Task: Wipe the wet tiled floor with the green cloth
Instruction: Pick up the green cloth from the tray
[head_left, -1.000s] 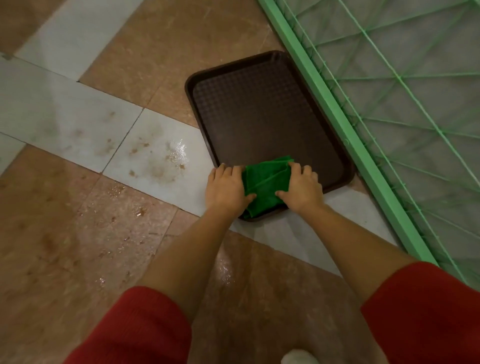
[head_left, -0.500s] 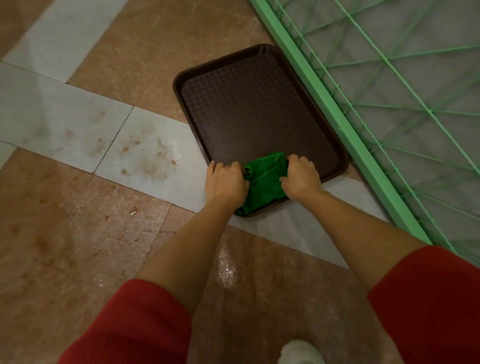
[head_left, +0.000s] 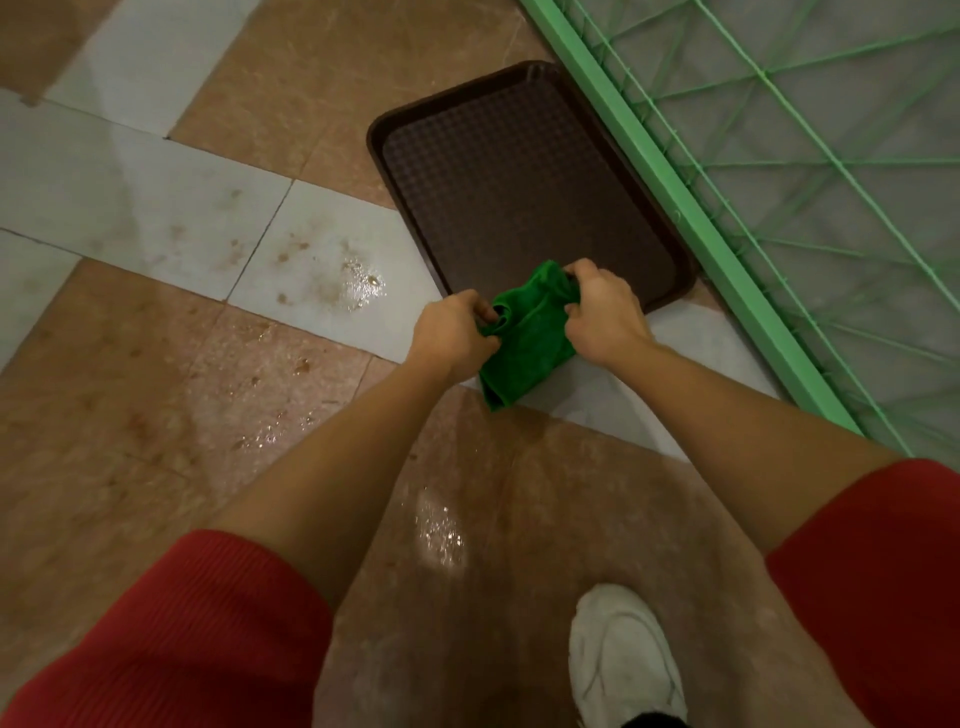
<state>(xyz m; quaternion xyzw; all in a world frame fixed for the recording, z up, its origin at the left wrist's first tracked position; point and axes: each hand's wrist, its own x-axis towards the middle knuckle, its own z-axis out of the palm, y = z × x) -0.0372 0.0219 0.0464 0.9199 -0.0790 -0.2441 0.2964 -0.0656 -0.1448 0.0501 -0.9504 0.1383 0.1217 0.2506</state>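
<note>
The green cloth (head_left: 524, 338) hangs bunched between both hands, lifted off the near corner of the brown tray (head_left: 498, 176). My left hand (head_left: 452, 332) grips its left edge with curled fingers. My right hand (head_left: 602, 312) pinches its upper right edge. The cloth's lower end droops over the pale tile in front of the tray. Wet shiny patches and brown spots lie on the tiled floor (head_left: 358, 286) to the left of my hands, and another wet glint (head_left: 441, 530) shows on the brown tile between my arms.
A green metal frame with wire mesh (head_left: 675, 197) runs diagonally along the tray's right side. My white shoe (head_left: 623, 660) stands on the brown tile at the bottom. Red sleeves fill both lower corners.
Both hands closed on the cloth and lifted it off the tray toward me. It now hangs in front of the tray's near corner. The view pulled back, showing my shoe.
</note>
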